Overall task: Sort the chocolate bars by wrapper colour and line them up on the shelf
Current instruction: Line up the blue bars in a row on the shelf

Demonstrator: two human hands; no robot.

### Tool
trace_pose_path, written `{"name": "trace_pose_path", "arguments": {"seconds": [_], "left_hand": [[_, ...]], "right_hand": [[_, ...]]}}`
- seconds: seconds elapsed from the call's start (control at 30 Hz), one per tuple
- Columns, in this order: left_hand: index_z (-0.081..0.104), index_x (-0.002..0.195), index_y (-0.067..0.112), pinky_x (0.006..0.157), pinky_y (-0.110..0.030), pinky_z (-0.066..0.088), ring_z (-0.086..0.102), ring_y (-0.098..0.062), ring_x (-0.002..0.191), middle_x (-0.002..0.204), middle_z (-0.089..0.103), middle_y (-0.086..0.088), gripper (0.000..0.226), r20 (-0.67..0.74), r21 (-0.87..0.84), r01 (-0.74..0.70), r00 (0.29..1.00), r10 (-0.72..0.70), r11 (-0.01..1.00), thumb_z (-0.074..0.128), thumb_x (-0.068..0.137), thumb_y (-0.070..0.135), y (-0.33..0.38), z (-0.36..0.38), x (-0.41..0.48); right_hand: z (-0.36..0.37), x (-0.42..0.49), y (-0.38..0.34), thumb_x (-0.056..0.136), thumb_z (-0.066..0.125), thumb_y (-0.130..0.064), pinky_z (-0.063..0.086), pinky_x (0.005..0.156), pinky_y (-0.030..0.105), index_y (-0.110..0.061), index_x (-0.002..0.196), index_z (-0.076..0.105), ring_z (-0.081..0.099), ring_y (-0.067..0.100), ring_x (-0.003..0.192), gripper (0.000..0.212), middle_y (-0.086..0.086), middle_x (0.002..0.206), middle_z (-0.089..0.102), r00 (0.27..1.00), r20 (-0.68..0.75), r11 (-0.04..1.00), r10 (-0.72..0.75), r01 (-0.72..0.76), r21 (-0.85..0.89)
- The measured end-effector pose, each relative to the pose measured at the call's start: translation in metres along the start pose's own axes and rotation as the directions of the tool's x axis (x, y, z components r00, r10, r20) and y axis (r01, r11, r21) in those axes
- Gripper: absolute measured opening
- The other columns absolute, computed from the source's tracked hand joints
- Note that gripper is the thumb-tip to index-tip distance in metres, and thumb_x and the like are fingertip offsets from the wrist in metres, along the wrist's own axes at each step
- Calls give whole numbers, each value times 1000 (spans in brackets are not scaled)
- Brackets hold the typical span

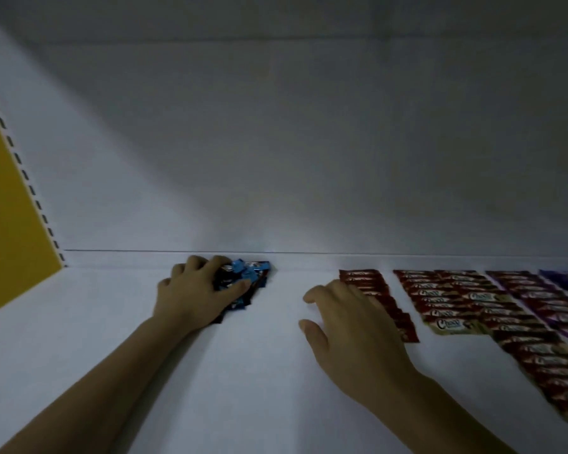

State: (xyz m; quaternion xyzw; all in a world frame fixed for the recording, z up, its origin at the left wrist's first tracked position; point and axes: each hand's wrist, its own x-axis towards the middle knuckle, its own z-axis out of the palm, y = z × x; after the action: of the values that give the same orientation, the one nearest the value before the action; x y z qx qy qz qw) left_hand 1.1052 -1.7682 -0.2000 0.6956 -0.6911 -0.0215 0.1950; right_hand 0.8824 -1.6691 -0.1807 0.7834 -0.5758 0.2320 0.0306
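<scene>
Blue-wrapped bars [248, 275]: loose heap at the back edge of shelf [276, 388], partly under left hand [191, 296], whose fingers [195, 265] curl over its far side, thumb pressing its near side. Handling, as judged: gather the whole heap, square the wrappers, then lay one straight row. Right of heap, well apart: red row [374, 283]; right hand [351, 329] spread, holding nothing, fingertips at that row.

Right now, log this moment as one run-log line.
left hand: grips blue bars | right hand: open, fingers touch red bars | shelf: other rows lined up at right
</scene>
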Motion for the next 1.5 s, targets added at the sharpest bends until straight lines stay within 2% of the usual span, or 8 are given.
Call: {"name": "trace_pose_path", "arguments": {"seconds": [0.27,0.37,0.47,0.73,1.07,1.23,1.37,1.5], "left_hand": [[38,138,46,116,-49,12,18,-16,141,147,31,9,86,-88,-29,-159,984,156,987,28,66,91,-6,-5,-9],[36,140,46,111,-41,28,31,-16,135,146,34,10,90,-77,-85,-295,954,288,952,31,61,90,-6,-10,-8],[46,133,44,100,-34,38,45,-15,122,134,45,13,66,-46,-100,-321,947,318,942,51,74,73,-6,-9,-4],[51,125,44,91,-33,44,51,-16,110,125,53,11,41,-68,-138,-256,966,249,957,55,85,54,-11,-3,-5],[45,126,47,92,-30,38,45,-6,112,124,42,21,53,-67,-169,-374,927,368,912,56,77,66,-26,-12,2],[53,118,43,88,-31,45,51,-7,104,118,51,17,34,-82,-223,-386,923,377,895,54,86,53,-40,-19,0],[56,115,34,79,-30,50,56,-12,94,110,57,8,21,-213,-345,-373,925,315,862,51,95,32,-39,-20,3],[56,115,33,69,-23,45,57,-11,84,103,57,8,20,-318,-367,-351,918,239,861,52,95,31,-46,-22,7]], "right_hand": [[18,-2,-8,96,34,-50,33,97,23,-37,126,44,36,2,112,34,-19,123,41,987,93,990,-128,121,76],[15,5,-14,97,33,-44,37,89,23,-34,118,47,40,4,106,27,-16,115,44,990,62,992,-129,128,23],[15,23,-22,100,36,-27,37,72,26,-25,114,49,46,12,101,20,-6,112,49,992,81,986,-101,111,-127],[59,91,-55,98,40,-26,35,96,33,-25,127,45,44,22,117,30,2,129,48,948,57,941,314,-318,111],[72,100,-48,93,42,-9,37,94,22,-20,123,54,43,12,111,34,-4,119,54,999,26,967,31,-36,252],[73,89,-52,93,42,-6,44,93,21,-21,121,54,51,8,105,34,-6,118,54,997,21,932,-71,59,358],[73,85,-53,94,45,-8,52,78,16,-27,126,47,57,3,96,37,-12,120,50,996,-86,899,-6,43,436],[74,88,-52,95,51,-18,48,67,8,-25,126,47,60,2,91,32,-11,116,55,993,-73,881,90,-45,471]]}}
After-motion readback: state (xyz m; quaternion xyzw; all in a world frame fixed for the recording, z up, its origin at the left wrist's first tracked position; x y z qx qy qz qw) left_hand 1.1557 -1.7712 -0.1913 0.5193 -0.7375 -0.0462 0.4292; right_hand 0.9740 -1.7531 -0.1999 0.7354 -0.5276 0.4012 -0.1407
